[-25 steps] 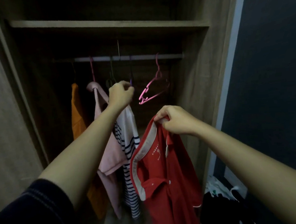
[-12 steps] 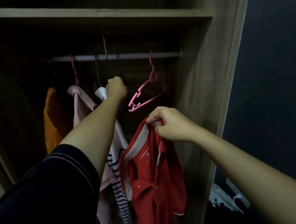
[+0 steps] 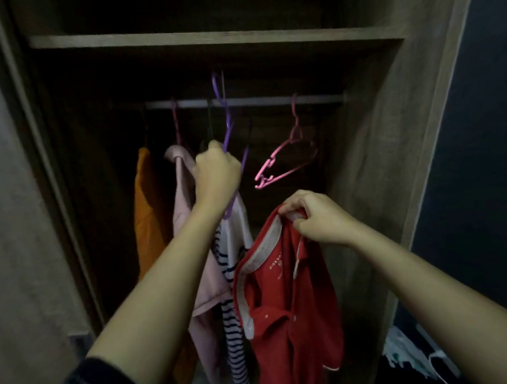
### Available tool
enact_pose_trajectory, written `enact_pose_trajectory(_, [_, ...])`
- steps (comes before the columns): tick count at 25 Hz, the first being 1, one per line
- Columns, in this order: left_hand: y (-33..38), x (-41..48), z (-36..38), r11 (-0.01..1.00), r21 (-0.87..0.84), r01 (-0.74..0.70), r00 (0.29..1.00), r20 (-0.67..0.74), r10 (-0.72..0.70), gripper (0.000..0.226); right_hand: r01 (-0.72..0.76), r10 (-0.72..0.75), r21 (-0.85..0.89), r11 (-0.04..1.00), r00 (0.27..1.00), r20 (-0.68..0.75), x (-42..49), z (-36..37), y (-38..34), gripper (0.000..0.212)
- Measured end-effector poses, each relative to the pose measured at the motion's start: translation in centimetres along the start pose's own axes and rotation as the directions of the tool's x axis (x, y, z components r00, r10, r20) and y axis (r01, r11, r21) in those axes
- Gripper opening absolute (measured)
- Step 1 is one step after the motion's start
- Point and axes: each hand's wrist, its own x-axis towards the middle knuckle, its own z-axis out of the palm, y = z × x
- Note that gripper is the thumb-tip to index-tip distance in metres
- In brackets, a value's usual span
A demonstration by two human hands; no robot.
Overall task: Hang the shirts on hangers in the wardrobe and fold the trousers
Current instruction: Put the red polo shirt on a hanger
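My left hand (image 3: 216, 174) is shut on a purple hanger (image 3: 226, 124), whose hook rises above the metal rail (image 3: 270, 100) in front of it. My right hand (image 3: 317, 217) grips the collar of a red polo shirt (image 3: 287, 309) that hangs down below it, right of the hung clothes. On the rail hang an orange garment (image 3: 147, 211), a pink shirt (image 3: 188, 226) and a white shirt with dark stripes (image 3: 233, 283). An empty pink hanger (image 3: 286, 159) hangs tilted at the rail's right end.
The wardrobe has a wooden shelf (image 3: 205, 39) above the rail and wooden side walls (image 3: 372, 153). A dark wall (image 3: 477, 146) stands to the right. Loose clothing (image 3: 413, 354) lies low at the right.
My left hand has lifted the purple hanger up, so its hook now stands above the rail. The red shirt stays held in my right hand.
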Motion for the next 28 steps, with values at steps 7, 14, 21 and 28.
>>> enact_pose_trajectory(7, [-8.7, -9.6, -7.3, 0.991, -0.072, -0.110, 0.993, -0.053, 0.106, 0.019, -0.098, 0.097, -0.033, 0.995, 0.995, -0.030, 0.0, 4.1, -2.1, 0.034])
enact_pose_trajectory(14, [-18.7, -13.2, -12.1, 0.989, -0.119, -0.087, 0.995, 0.038, 0.092, 0.027, -0.254, 0.266, 0.124, 0.959, 0.959, -0.100, -0.4, 6.4, -3.7, 0.035])
enact_pose_trajectory(21, [-26.8, -17.0, -16.4, 0.953, -0.138, -0.268, 0.954, 0.096, 0.283, 0.036, -0.225, 0.264, 0.228, 0.947, 0.952, -0.156, -3.3, 7.2, -5.9, 0.030])
enact_pose_trajectory(28, [-27.0, -18.8, -16.2, 0.913, -0.165, -0.374, 0.907, 0.142, 0.397, 0.045, -0.022, 0.017, -0.121, 0.992, 0.999, -0.046, -5.3, 8.3, -11.8, 0.048])
